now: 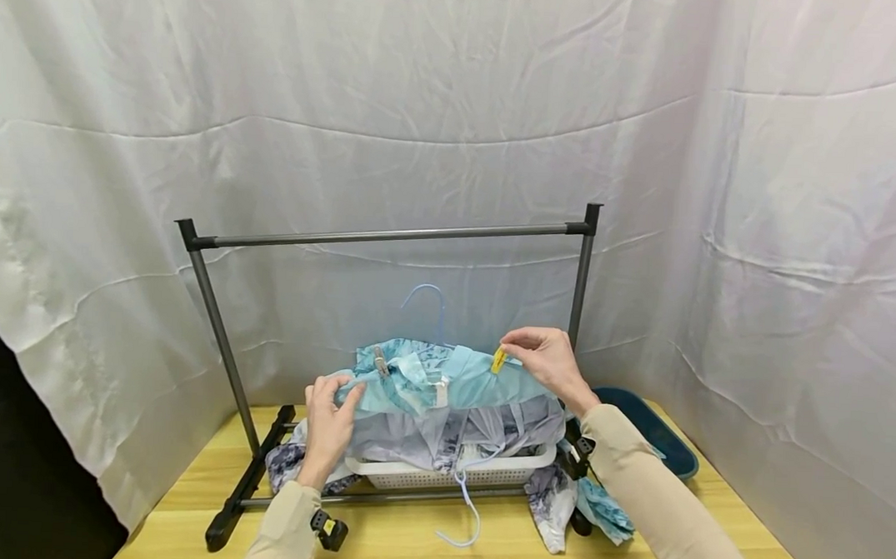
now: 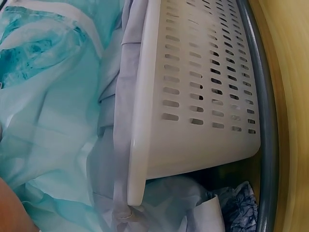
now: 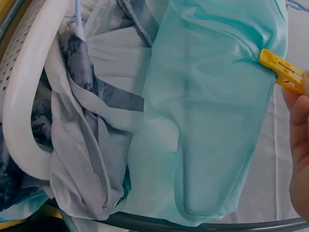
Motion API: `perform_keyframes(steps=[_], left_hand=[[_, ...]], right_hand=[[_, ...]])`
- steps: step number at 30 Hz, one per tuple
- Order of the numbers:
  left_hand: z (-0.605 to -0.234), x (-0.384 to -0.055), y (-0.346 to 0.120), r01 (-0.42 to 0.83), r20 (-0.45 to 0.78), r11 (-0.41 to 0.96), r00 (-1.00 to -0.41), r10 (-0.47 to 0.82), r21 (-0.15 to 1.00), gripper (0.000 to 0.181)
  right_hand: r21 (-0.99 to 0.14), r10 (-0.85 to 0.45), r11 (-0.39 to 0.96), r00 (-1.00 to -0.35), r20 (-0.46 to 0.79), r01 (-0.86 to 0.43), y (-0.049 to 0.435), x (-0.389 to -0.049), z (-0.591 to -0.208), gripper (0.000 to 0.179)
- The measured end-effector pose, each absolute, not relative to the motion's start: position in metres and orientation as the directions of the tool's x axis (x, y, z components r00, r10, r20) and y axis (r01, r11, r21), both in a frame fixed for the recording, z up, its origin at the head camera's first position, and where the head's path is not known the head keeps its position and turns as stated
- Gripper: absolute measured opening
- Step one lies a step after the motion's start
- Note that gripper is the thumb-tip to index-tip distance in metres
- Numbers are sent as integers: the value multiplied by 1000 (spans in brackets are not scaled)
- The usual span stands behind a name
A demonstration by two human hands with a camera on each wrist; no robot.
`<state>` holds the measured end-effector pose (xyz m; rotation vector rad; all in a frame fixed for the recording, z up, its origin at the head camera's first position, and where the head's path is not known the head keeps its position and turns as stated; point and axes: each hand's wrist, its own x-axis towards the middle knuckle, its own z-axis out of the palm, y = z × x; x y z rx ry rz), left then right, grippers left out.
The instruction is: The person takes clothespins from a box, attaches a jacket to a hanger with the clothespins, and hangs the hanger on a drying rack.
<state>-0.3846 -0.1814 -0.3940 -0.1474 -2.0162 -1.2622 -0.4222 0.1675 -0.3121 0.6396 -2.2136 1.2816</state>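
A turquoise garment (image 1: 481,385) hangs over the hanger whose pale blue hook (image 1: 441,300) rises behind it. My right hand (image 1: 553,363) pinches a yellow clothespin (image 1: 499,360) between thumb and fingers; in the right wrist view the pin's (image 3: 280,70) tip sits on the cloth's edge. At the garment's left end, my left hand (image 1: 329,424) holds the cloth between thumb and fingers. A greyish clothespin (image 1: 380,362) is clipped on the cloth nearer that hand. In the left wrist view only a sliver of the left hand (image 2: 14,210) shows beside the turquoise fabric (image 2: 48,130).
Below is a white perforated basket (image 1: 439,479) with a grey-lavender garment (image 1: 418,441) in it. A second blue hanger hook (image 1: 471,518) hangs over its front. A dark metal rack (image 1: 390,239) stands around it. A dark teal tray (image 1: 680,461) lies right; patterned cloth (image 1: 551,501) spills out.
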Motion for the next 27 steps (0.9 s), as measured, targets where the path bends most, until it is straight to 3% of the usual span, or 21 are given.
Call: perform_keyframes(steps=[13,17,22,27], left_hand=[[-394,-386,-183,468,669,536,-691,-273,702,19],[-393,-388,-183,469,671,538,-690,-273,701,19],[-392,-391,-186,454,653,531,-704,-279,716,19],[-392,-391,-188,459,655,526,-703,-279,717,23]], right_hand=[[-598,-244,472,-748,617,-648,173,-420,-317,12],[-588,-259,466,-738,623,-661,175,-420,-318,27],[-614,-271,481,-772,574,-625,176,-421,-320,48],[-564,-296,591,-805,514,-577,180,-422,-327,41]])
